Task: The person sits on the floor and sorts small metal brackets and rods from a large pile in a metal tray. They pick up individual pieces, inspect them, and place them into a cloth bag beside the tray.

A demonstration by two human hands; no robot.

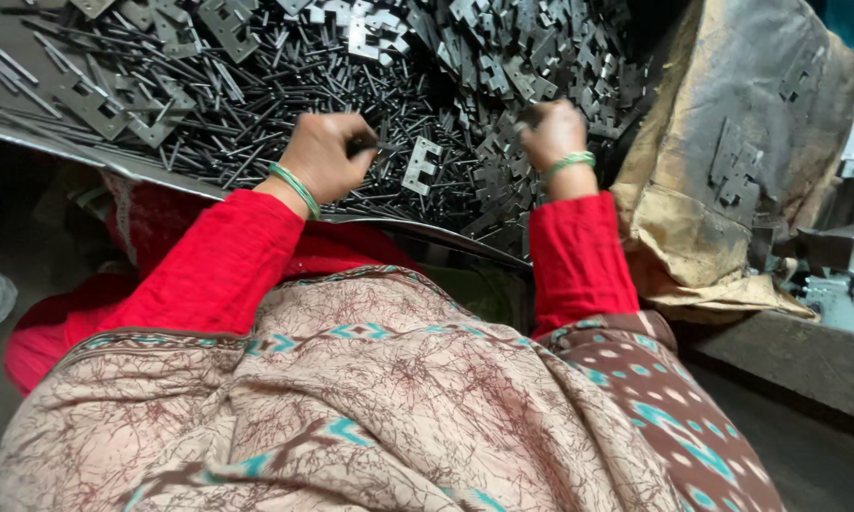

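A big heap of dark metal pins (256, 104) and flat notched metal plates (522, 57) fills the top of the head view. My left hand (325, 156) rests on the pins with its fingers curled around a few thin dark pins. My right hand (552, 133) is closed among the flat plates at the heap's right side; what it grips is hidden by the fingers. One pale notched plate (420, 166) lies between the hands. Both wrists wear green bangles over red sleeves.
A worn tan sack (730, 190) with a few plates on it lies to the right. The curved metal tray edge (427, 237) runs beneath my wrists. A patterned brown shawl (370, 408) covers my lap. Grey machine parts (844, 256) stand at far right.
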